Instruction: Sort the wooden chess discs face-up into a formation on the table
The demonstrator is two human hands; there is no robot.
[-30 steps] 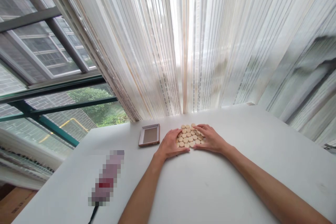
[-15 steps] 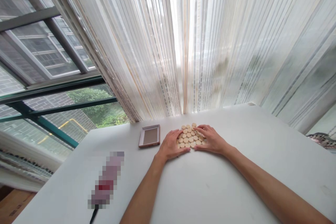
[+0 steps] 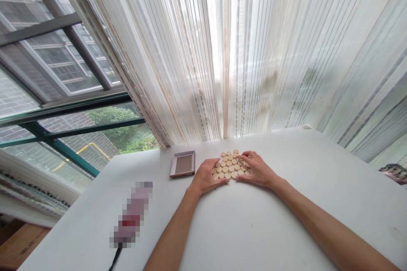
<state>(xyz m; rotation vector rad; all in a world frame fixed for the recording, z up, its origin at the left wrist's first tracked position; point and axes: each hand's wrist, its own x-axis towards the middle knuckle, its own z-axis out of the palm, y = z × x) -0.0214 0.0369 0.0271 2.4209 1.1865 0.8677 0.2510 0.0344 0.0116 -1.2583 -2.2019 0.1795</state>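
Several round, pale wooden discs (image 3: 229,164) lie flat on the white table (image 3: 241,228), packed side by side in rows. My left hand (image 3: 206,176) curves around their left side, thumb and fingers apart, its fingertips at the outer discs. On the right side my right hand (image 3: 254,168) cups the group the same way, its thumb by the near row and its fingers at the far right discs. Neither hand lifts a disc. Some discs at the sides are partly hidden under the fingers.
Left of the discs lies a shallow open box or lid (image 3: 182,164) with a brown inside. Nearer, on the left, is a blurred-out pinkish object (image 3: 132,214) with a black cord (image 3: 115,258). Striped curtains (image 3: 222,51) hang behind the table's far edge, beside a window (image 3: 63,59).
My left hand has shifted very slightly left, showing a little more of the discs at that side. My right hand stays about where it was. The view has turned slightly.
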